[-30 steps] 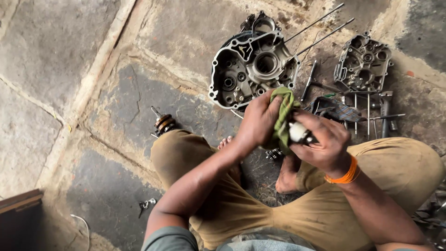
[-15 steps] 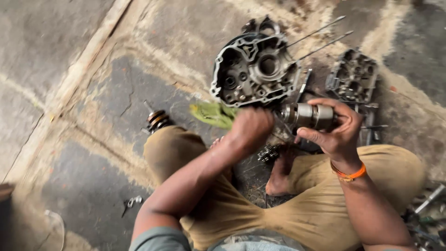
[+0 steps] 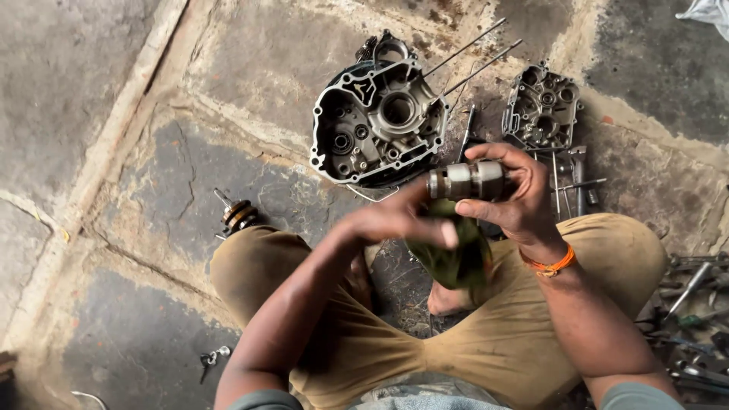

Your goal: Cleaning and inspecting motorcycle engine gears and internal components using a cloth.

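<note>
Right hand (image 3: 516,193) grips gear shaft (image 3: 465,181); left hand (image 3: 399,224) blurred, rag (image 3: 456,258) half-hidden.

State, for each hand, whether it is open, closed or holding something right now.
Left hand: closed on the green rag.
Right hand: closed on the metal gear shaft.
</note>
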